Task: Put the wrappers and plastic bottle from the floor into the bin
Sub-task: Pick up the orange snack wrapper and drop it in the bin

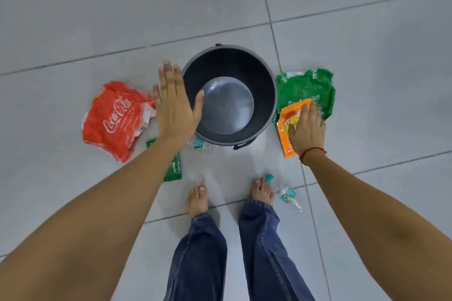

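A black round bin (pixel 267 85) stands on the tiled floor in front of me, and I see only its grey bottom inside. My left hand (pixel 175 107) is flat and open over the bin's left rim. A red Coca-Cola wrapper (pixel 115 117) lies left of the bin. A small green wrapper (pixel 175 170) lies partly under my left forearm. Right of the bin, an orange wrapper (pixel 285 118) rests on a large green wrapper (pixel 305 87). My right hand (pixel 307 129) is spread over the orange wrapper, holding nothing. A crushed clear plastic bottle (pixel 286 194) lies by my right foot.
A second clear bottle with a teal label (pixel 199 143) lies against the bin's near side. My bare feet (pixel 198 199) and jeans legs stand just behind the bin. Grey floor tiles stretch all around.
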